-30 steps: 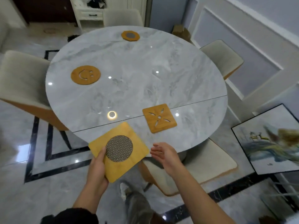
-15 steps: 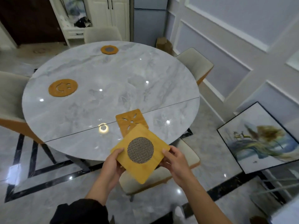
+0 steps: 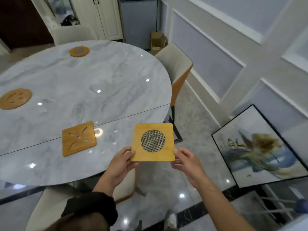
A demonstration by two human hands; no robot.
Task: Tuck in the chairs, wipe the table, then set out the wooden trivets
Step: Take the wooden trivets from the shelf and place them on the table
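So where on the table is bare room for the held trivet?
Free: the table edge by the right chair, and the middle. Taken: square trivet, smiley trivet, far trivet. Both hands grip the mesh trivet.

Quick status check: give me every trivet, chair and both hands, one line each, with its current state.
Square mesh trivet: held in the air, not yet set down.
Left hand: gripping its near-left corner.
Right hand: gripping its near-right corner.
Square cut-out trivet: flat on table.
Smiley trivet: flat on table.
Far round trivet: flat on table.
Right chair: tucked against table.
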